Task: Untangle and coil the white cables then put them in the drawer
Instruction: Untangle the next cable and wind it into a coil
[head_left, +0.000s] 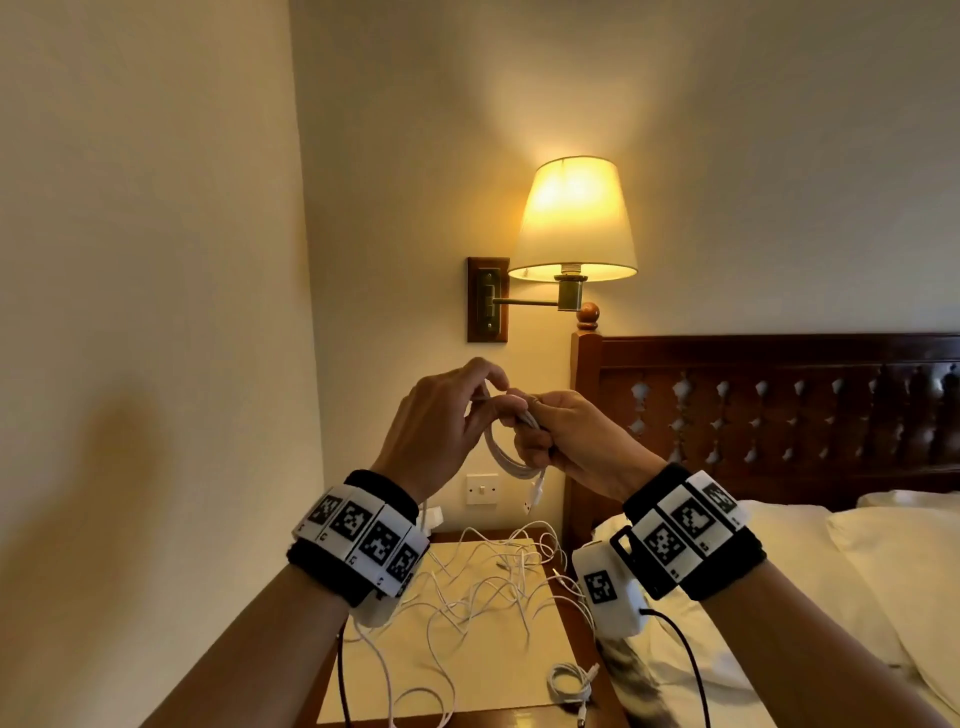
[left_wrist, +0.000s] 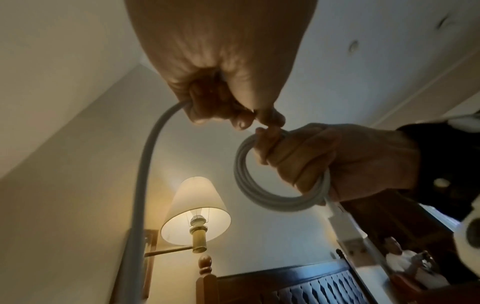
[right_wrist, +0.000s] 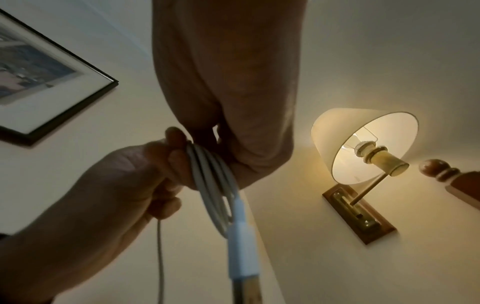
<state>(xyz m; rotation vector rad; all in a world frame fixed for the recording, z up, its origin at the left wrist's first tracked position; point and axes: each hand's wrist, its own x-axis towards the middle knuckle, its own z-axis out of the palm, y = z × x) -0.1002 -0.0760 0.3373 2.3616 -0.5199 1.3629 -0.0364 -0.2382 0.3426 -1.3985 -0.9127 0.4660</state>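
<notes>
Below my raised hands, loose white cables (head_left: 483, 582) sprawl over the bedside table (head_left: 524, 696), one finished coil (head_left: 570, 682) set aside.
My right hand (head_left: 563, 441) grips the half-wound coil (head_left: 511, 460) to keep its loops together; my left hand (head_left: 441, 415) pinches its free strand (left_wrist: 145, 185), feeding the next turn.

The hands hold a cable coil (head_left: 511, 457) in the air above the nightstand (head_left: 519, 719), left hand (head_left: 441, 415) beside right hand (head_left: 566, 436). Loose cables (head_left: 483, 582) sprawl on the nightstand, with a finished coil (head_left: 569, 680) at its near right corner. The bed (head_left: 831, 571) stands to the right, and the wall lamp (head_left: 571, 223) hangs behind, above the nightstand.
</notes>
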